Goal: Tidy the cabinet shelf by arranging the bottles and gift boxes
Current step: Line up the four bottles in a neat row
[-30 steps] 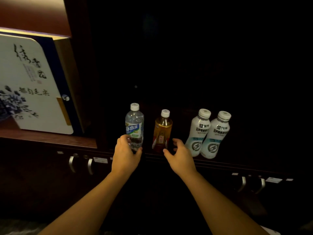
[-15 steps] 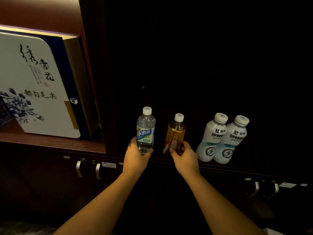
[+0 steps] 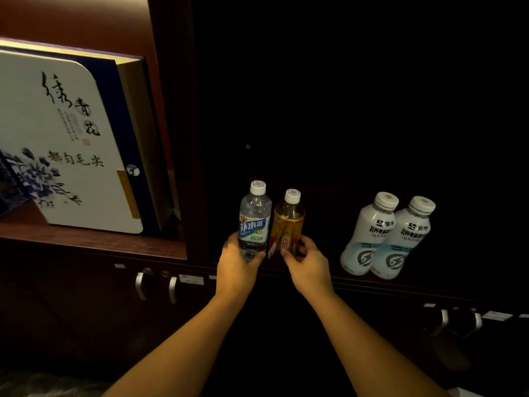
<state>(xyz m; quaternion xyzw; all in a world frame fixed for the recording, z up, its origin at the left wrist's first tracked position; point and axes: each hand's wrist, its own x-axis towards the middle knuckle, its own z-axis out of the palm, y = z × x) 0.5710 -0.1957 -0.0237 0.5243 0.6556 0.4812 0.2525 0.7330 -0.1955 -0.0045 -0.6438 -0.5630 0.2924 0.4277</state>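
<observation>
A clear water bottle (image 3: 254,216) with a blue and green label stands at the front of the dark cabinet shelf (image 3: 315,275). My left hand (image 3: 236,267) grips its lower part. Touching its right side is an amber tea bottle (image 3: 287,222), held low down by my right hand (image 3: 307,263). Two white drink bottles (image 3: 386,236) stand side by side further right on the same shelf. A large white and blue gift box (image 3: 65,144) with black calligraphy leans upright in the lit left compartment.
A vertical wooden divider (image 3: 174,124) separates the lit left compartment from the dark one. Below the shelves run dark cabinet doors with metal handles (image 3: 156,285) on the left and more handles (image 3: 458,322) at lower right.
Both hands closed on their bottles, and the water and tea bottles came together until they touch. The camera view shifted left, so everything sits further right in frame.
</observation>
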